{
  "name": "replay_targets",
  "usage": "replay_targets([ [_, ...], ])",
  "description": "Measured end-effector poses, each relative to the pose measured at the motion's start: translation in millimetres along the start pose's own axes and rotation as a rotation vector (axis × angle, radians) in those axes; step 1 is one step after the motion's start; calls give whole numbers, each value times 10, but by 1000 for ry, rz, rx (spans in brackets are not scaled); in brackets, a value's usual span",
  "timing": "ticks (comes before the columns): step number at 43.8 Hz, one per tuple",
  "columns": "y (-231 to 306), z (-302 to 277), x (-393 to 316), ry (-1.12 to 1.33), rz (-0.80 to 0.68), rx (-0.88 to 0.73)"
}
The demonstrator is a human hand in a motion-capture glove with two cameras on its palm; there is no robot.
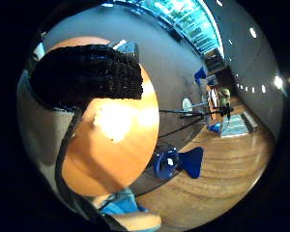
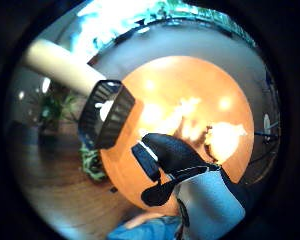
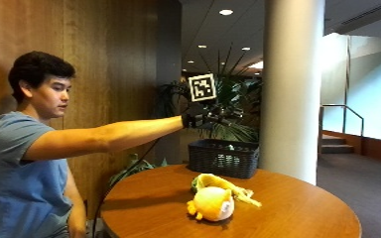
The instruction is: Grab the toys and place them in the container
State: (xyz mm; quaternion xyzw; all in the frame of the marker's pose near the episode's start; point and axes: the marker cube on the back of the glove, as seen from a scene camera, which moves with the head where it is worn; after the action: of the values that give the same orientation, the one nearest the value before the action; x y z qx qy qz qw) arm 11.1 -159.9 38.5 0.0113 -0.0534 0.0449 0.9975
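Note:
My gloved right hand (image 3: 200,119) is stretched out at arm's length, in the air above the near side of a black woven basket (image 3: 223,158). Its fingers (image 1: 87,75) are loosely bent and hold nothing. The basket stands at the far edge of the round wooden table (image 3: 296,213); something pale shows inside the basket (image 2: 107,120), too small to name. A round yellow plush toy (image 3: 212,203) lies mid-table. Right behind it lies a long yellow banana-like toy (image 3: 233,187) with a bit of green. In the thumb side view the thumb (image 2: 165,155) hangs over the table (image 2: 190,85).
A thick white pillar (image 3: 293,84) rises close behind the basket, and a leafy plant (image 3: 236,99) stands behind my hand. A wooden wall runs along the left. A blue chair (image 1: 176,162) stands on the floor beside the table (image 1: 121,159).

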Motion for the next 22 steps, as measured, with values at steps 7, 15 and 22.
replay_targets([
  [7, 61, 435, 508, -30, 11, -80],
  [15, 130, 989, 815, 3, 170, -164],
  [22, 324, 1503, 1059, 35, 129, -278],
])
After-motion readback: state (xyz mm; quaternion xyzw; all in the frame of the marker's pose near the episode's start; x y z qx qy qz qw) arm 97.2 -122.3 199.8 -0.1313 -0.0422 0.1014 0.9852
